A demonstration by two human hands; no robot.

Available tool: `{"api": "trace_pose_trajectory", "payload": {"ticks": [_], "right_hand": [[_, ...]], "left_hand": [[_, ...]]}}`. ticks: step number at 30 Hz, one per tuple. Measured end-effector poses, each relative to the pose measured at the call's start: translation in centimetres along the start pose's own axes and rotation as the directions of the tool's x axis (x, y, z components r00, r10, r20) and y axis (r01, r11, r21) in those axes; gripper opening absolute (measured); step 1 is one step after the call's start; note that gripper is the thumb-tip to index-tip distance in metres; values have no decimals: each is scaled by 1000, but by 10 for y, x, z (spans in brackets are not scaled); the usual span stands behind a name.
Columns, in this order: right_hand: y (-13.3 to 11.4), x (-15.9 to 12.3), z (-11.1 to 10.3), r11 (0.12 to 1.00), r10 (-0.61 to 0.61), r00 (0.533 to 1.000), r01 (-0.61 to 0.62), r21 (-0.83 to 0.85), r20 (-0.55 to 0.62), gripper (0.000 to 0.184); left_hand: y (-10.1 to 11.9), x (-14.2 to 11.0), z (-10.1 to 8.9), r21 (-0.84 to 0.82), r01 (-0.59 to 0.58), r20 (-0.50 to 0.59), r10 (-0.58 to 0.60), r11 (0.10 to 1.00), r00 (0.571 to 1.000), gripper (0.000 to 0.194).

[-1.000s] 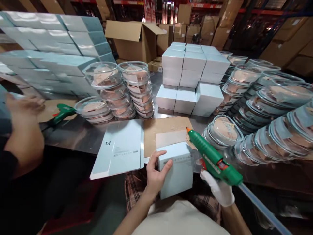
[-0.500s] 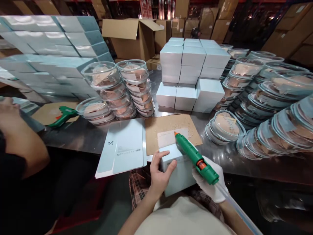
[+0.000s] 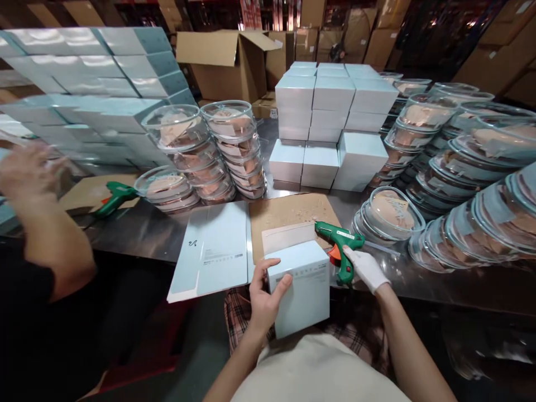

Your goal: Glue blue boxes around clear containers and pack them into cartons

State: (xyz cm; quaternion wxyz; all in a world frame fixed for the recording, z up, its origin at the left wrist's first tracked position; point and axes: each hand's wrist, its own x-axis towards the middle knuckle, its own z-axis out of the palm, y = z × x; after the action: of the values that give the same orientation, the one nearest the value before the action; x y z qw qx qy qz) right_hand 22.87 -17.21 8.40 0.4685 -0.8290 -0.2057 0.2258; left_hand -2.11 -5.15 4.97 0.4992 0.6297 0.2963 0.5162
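My left hand (image 3: 263, 298) is closed around the left side of a pale blue box (image 3: 302, 293), which is held at the table's near edge above my lap. The box's white flap (image 3: 287, 237) lies back on a brown cardboard mat (image 3: 293, 209). My right hand (image 3: 365, 269), in a white glove, grips the handle of a green glue gun (image 3: 337, 241). The gun rests on the mat's right edge with its nozzle pointing left, just right of the box.
A flat unfolded box blank (image 3: 213, 251) lies left of the mat. Stacked pale boxes (image 3: 330, 111) stand behind it, with stacks of clear lidded containers left (image 3: 209, 151) and right (image 3: 460, 184). A co-worker's arm (image 3: 46, 223) and a second glue gun (image 3: 115, 196) are at the left.
My right hand has brought the glue gun down from above the box onto the mat at the right. The co-worker's hand has risen and is blurred.
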Motion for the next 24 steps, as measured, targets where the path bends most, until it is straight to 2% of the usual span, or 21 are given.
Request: {"api": "trace_pose_trajectory", "payload": {"ticks": [1, 2, 3, 4, 5, 7, 8, 10, 11, 12, 13, 15, 16, 17, 20, 22, 23, 24], "right_hand": [[-2, -3, -9, 998, -28, 998, 25, -50, -64, 44], [-7, -7, -15, 998, -60, 992, 56, -35, -115, 40], [-13, -12, -18, 994, -97, 988, 101, 32, -117, 41], [-21, -17, -17, 980, -156, 985, 163, 118, -71, 47], [-30, -21, -13, 953, -221, 975, 210, 219, 26, 56], [-46, -25, 2, 896, -314, 912, 194, 399, 262, 64], [-52, -24, 9, 879, -335, 881, 165, 448, 333, 66], [-56, -20, 18, 856, -361, 867, 163, 491, 342, 68], [-55, -18, 18, 852, -394, 855, 201, 483, 338, 70], [-53, -16, 16, 847, -450, 820, 266, 460, 355, 75], [-52, -16, 12, 832, -521, 756, 348, 431, 395, 82], [-51, -16, 2, 761, -648, 584, 515, 394, 489, 89], [-53, -16, -2, 712, -694, 503, 590, 381, 515, 86], [-56, -17, -4, 663, -726, 444, 656, 360, 526, 78], [-66, -18, -3, 540, -772, 321, 786, 301, 548, 42], [-67, -19, 3, 502, -795, 287, 806, 315, 534, 29], [-64, -20, 6, 501, -812, 310, 805, 318, 494, 26], [-59, -21, 10, 512, -830, 366, 799, 314, 422, 25]], "left_hand": [[1, 1, -2, -7, 2, 8, -2, 1000, 1000, 41], [2, 1, -3, -19, 8, 24, -8, 1000, 1000, 41], [3, 1, -3, -38, 16, 50, -15, 999, 999, 41], [4, 1, -2, -62, 27, 85, -22, 998, 996, 41], [5, 1, 0, -92, 39, 124, -27, 995, 992, 41], [6, 1, 5, -144, 55, 178, -29, 988, 984, 42], [5, 2, 7, -158, 62, 183, -33, 985, 983, 43], [4, 5, 10, -173, 93, 164, -65, 981, 984, 45], [2, 7, 10, -197, 118, 151, -89, 973, 985, 47], [1, 10, 10, -239, 145, 145, -113, 960, 983, 50], [0, 13, 9, -290, 167, 148, -128, 943, 981, 57], [0, 19, 5, -368, 167, 152, -117, 915, 981, 74], [1, 22, 3, -366, 146, 151, -96, 919, 984, 78], [2, 24, 1, -331, 120, 157, -71, 936, 985, 76], [9, 28, -3, -187, 54, 217, -12, 981, 976, 48], [14, 28, -2, -165, 57, 250, -15, 985, 968, 45], [15, 28, 0, -177, 72, 248, -26, 982, 968, 44], [15, 27, 1, -198, 93, 237, -44, 976, 970, 43]]}}
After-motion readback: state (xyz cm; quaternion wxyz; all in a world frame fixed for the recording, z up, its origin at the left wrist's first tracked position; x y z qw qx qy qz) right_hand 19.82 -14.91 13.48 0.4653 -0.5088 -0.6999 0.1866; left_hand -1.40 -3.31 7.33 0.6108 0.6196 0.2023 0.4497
